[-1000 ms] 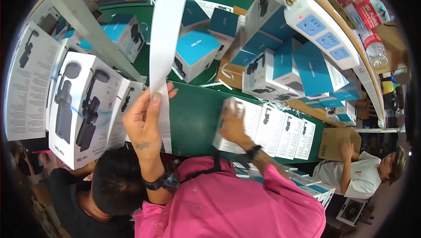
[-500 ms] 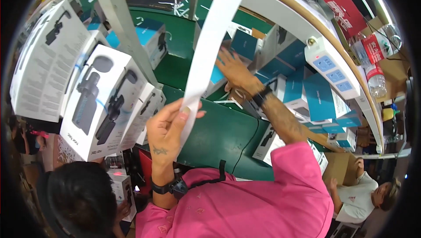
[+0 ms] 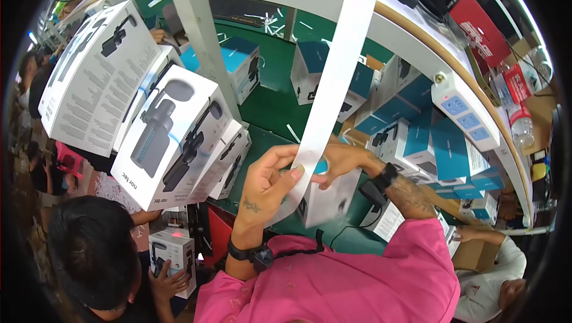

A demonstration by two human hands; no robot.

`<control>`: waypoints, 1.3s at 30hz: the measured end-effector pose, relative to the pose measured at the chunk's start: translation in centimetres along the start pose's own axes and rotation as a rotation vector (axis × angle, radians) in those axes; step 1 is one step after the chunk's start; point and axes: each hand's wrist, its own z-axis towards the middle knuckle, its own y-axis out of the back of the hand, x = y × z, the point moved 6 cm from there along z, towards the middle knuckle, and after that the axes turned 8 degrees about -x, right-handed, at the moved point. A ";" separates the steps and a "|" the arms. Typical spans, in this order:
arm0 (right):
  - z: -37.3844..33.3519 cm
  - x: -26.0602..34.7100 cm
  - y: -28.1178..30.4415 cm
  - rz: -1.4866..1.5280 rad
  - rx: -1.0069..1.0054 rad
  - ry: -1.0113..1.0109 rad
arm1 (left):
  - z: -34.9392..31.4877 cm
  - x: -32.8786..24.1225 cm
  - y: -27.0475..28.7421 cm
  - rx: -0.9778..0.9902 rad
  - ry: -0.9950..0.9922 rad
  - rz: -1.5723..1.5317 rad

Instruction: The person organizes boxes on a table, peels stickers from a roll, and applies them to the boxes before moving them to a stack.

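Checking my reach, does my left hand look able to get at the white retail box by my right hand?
Probably yes: the white retail box is close beside the left hand, no other box between. The white strip pinched there hangs partly across, though.

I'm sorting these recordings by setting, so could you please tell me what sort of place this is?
Probably a packing workshop: many matching boxes crowd the green bench, a power strip runs along the frame, and a co-worker's hand holds a similar box.
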 end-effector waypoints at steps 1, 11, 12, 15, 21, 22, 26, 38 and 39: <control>-0.5 -1.1 -2.9 0.241 0.196 -0.112 | 0.0 0.1 -0.4 0.030 0.021 -0.037; -5.5 -2.1 -13.2 -0.149 -0.390 -0.434 | 2.5 -1.2 -2.4 0.128 0.087 0.040; -5.3 -2.6 -13.5 -0.063 -0.354 -0.523 | 2.8 -1.1 -2.6 0.132 0.088 0.032; -4.7 -1.6 -13.3 -0.241 -0.266 -0.618 | 3.1 -1.3 -3.4 0.147 0.055 0.039; -8.8 8.3 -16.6 -0.154 -0.036 -0.145 | 2.8 -2.0 -3.5 0.152 0.097 -0.001; -9.4 8.8 -17.1 -0.143 -0.042 -0.070 | 2.6 -2.1 -3.6 0.160 0.090 -0.014; -8.0 6.4 -16.3 -0.200 -0.044 0.010 | 1.7 -2.7 -4.1 0.182 0.096 -0.069; -9.2 19.5 17.0 -0.558 -0.967 0.237 | 0.8 -4.4 -5.9 0.153 -0.143 0.104; -8.4 20.5 17.9 -0.619 -0.928 0.236 | 1.0 -4.3 -5.7 0.099 -0.132 0.239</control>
